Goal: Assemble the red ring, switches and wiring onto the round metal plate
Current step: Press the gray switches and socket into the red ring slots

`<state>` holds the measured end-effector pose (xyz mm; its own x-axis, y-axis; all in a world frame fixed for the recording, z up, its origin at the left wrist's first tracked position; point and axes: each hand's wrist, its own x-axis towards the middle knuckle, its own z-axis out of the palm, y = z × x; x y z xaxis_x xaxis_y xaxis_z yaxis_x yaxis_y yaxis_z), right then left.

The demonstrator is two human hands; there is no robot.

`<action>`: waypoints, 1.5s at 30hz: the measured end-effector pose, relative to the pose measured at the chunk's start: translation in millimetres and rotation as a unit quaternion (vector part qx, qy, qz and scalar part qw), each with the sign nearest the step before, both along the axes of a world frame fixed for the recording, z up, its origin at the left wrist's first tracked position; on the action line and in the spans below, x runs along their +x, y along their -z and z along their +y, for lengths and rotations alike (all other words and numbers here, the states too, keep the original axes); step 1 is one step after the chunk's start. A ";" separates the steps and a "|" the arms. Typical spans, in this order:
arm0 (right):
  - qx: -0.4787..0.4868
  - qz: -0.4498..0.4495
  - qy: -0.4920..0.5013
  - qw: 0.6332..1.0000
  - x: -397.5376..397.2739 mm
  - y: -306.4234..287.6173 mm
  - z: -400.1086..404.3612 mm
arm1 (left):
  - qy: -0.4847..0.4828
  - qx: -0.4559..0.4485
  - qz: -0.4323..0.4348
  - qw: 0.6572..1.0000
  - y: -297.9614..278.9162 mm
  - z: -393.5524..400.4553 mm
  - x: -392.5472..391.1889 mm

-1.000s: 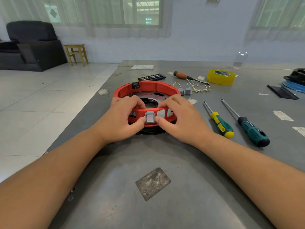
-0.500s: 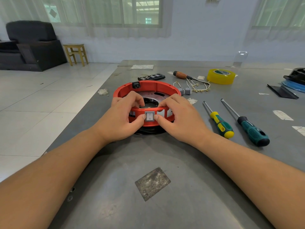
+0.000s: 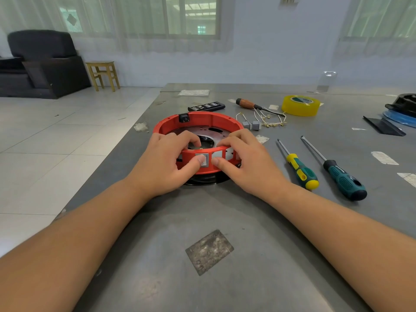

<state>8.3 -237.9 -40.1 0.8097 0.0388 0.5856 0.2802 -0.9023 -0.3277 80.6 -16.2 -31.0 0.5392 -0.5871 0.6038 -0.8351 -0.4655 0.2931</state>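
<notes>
Gripping the near wall of the red ring (image 3: 211, 122) at the frame's centre, both hands are being curled over its rim. The grey switch (image 3: 203, 159) is being pressed by the left hand's (image 3: 165, 164) thumb, the right hand's (image 3: 248, 163) thumb beside it. The ring is sitting on the round metal plate (image 3: 208, 134) on the table (image 3: 225, 221); loose wiring (image 3: 267, 120) is lying at upper right.

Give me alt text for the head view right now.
Both hands grip the near side of the red ring on the round metal plate; the left hand thumb presses a grey switch, the right hand beside it. Two screwdrivers lie to the right.
</notes>
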 end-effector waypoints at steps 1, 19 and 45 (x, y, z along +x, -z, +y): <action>0.000 -0.005 -0.009 1.000 -0.1 -0.4 3.0 | -0.014 0.010 -0.030 0.999 -1.5 -0.8 -1.3; -0.055 0.168 0.237 0.955 71.1 7.9 -8.4 | -0.118 -0.033 -0.074 0.990 10.9 -7.1 13.1; -0.009 0.127 0.172 0.977 32.3 5.5 -17.0 | -0.109 -0.011 -0.058 0.992 9.8 -3.4 7.7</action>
